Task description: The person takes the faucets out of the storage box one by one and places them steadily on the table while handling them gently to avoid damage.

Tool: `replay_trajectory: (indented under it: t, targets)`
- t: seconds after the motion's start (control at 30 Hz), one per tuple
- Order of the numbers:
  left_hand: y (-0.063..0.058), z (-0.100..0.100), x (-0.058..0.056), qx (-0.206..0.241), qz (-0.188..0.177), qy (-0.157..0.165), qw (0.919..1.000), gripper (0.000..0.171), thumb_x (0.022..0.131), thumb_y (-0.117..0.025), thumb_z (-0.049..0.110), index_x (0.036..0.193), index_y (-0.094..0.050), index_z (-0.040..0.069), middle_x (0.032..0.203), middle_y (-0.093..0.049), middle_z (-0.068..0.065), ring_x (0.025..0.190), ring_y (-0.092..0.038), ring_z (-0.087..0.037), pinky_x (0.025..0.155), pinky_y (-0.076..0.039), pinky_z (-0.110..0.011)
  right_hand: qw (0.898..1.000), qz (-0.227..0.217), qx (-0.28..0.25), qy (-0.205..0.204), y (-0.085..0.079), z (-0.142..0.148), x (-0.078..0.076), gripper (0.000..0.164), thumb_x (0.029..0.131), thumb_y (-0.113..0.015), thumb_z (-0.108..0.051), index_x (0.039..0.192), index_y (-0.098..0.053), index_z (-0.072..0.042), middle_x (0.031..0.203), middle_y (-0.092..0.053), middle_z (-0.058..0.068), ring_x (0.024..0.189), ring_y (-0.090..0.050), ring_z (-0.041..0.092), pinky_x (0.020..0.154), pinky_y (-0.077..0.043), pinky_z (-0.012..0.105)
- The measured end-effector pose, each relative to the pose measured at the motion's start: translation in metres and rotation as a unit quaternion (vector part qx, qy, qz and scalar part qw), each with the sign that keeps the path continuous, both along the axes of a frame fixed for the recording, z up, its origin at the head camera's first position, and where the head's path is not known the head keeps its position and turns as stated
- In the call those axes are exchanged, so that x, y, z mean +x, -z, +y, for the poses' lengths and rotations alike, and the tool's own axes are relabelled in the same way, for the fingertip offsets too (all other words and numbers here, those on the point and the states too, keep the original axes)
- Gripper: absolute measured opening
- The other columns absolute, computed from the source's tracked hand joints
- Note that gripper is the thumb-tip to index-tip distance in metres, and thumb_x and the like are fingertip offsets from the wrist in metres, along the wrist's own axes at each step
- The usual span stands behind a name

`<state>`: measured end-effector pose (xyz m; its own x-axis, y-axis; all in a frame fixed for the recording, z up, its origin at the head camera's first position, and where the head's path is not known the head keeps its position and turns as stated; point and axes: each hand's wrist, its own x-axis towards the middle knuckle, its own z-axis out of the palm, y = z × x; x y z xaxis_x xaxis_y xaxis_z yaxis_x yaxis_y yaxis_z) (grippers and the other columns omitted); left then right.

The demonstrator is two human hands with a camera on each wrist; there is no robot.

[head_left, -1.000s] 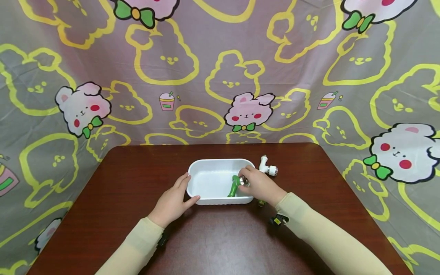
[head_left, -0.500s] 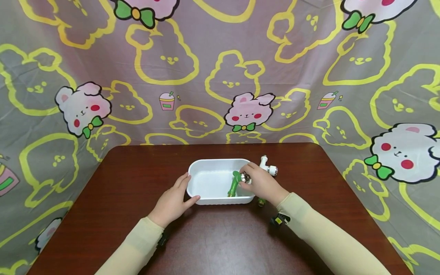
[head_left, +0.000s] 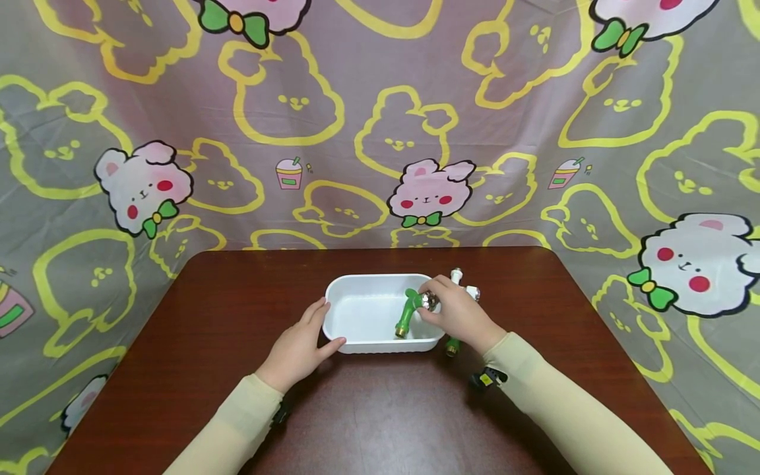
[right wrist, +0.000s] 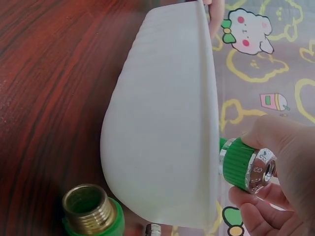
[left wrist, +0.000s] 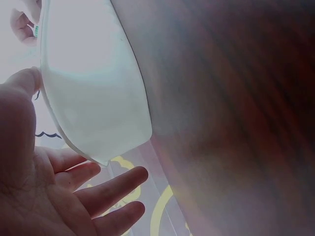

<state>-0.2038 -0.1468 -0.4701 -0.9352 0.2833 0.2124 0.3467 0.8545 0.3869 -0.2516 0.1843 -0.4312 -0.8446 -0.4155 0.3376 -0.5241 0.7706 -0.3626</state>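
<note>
A white oblong plastic tub [head_left: 386, 346] sits near the middle of the table. At its left end my left hand [head_left: 299, 346] touches the rim, thumb at the front and fingertips at the side. In the left wrist view those fingers [left wrist: 113, 191] are spread and mostly straight. With thumb and fingers my right hand [head_left: 460, 313] grips a green angle valve [head_left: 408, 315] by its chrome-ended knob, over the tub's right end. The valve's brass threaded end tilts downward inside the tub. Close up in the right wrist view, the green and chrome knob [right wrist: 238, 164] lies between thumb and fingers.
Right of the tub, a second green fitting [head_left: 452, 347] with a brass thread lies partly under my right hand. Behind that hand shows a white angle valve [head_left: 456, 275] with a chrome end. A patterned cloth [head_left: 332, 86] hangs around the dark wooden table [head_left: 380, 415].
My right hand has raised the green angle valve slightly and shifted it a little to the right, so its brass end shows more. The left hand and tub stay put.
</note>
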Motion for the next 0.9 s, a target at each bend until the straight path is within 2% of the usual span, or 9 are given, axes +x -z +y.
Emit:
replay_trajectory:
  t: [0.33, 0.67, 0.9]
  targets:
    - [-0.002, 0.000, 0.001, 0.000, -0.002, -0.001, 1.0000, 0.084, 0.095, -0.072, 0.048, 0.155, -0.040, -0.002, 0.162, -0.038, -0.020, 0.094, -0.073, -0.037, 0.087, -0.058, -0.050, 1.000, 0.013, -0.029, 0.002, -0.007, 0.007, 0.002, 0.030, 0.088, -0.079, -0.018, 0.115, -0.069, -0.009, 0.107, -0.065, 0.003, 0.087, -0.063, 0.014, 0.074, -0.057, 0.030]
    - [-0.002, 0.000, 0.001, -0.001, 0.001, 0.003, 1.0000, 0.084, 0.095, -0.073, 0.046, 0.155, -0.040, -0.003, 0.162, -0.038, -0.021, 0.095, -0.073, -0.036, 0.088, -0.058, -0.049, 0.998, 0.003, -0.058, 0.018, -0.014, 0.017, 0.004, 0.030, 0.088, -0.081, -0.019, 0.115, -0.069, -0.011, 0.105, -0.062, 0.001, 0.090, -0.061, 0.016, 0.079, -0.057, 0.035]
    - [-0.002, 0.001, 0.001, 0.000, -0.004, 0.000, 1.0000, 0.085, 0.094, -0.073, 0.048, 0.156, -0.039, -0.002, 0.163, -0.037, -0.020, 0.093, -0.073, -0.036, 0.087, -0.058, -0.049, 0.998, 0.019, -0.059, 0.031, -0.018, 0.024, 0.004, 0.029, 0.088, -0.081, -0.020, 0.114, -0.069, -0.013, 0.108, -0.063, 0.001, 0.089, -0.059, 0.018, 0.078, -0.056, 0.035]
